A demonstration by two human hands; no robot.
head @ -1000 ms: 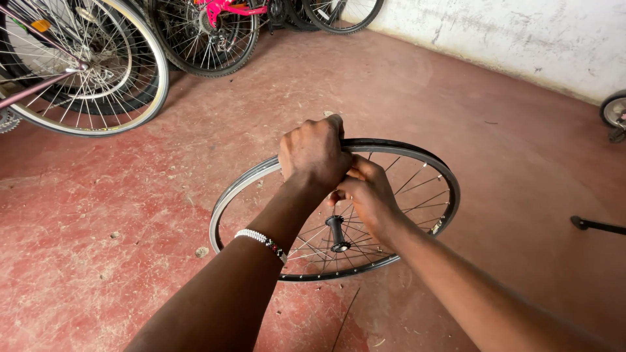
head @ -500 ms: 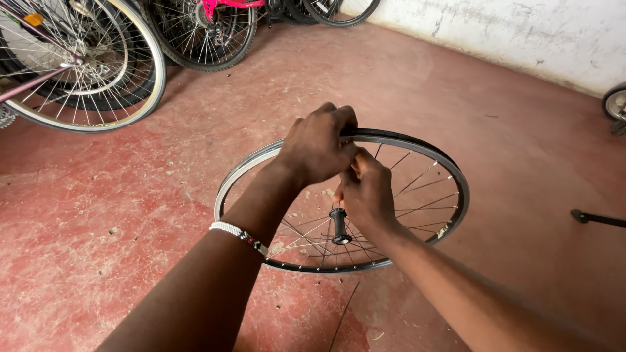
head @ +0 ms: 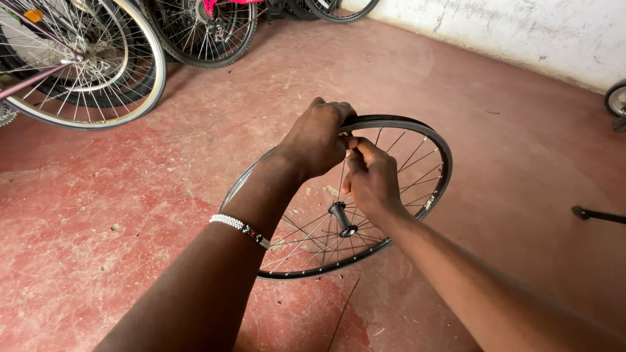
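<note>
A bare bicycle wheel (head: 435, 171) with a black rim, thin spokes and a black hub (head: 342, 218) is held tilted above the red floor. My left hand (head: 315, 139) grips the top of the rim, fingers curled over it; a beaded bracelet (head: 240, 228) circles that wrist. My right hand (head: 372, 177) reaches inside the rim just below the left hand, fingertips pinched at a spoke near the rim. What the fingers pinch is hidden.
Several bicycles stand at the back left, a large wheel (head: 98, 72) nearest. A white wall (head: 521, 32) runs along the back right. A small wheel (head: 615, 99) shows at the right edge, a dark bar (head: 596, 214) lies on the floor. A loose spoke (head: 343, 313) lies below the rim.
The rim has tilted up and shifted slightly. My left hand stays on the rim's top, and my right hand has risen from near the hub toward the rim.
</note>
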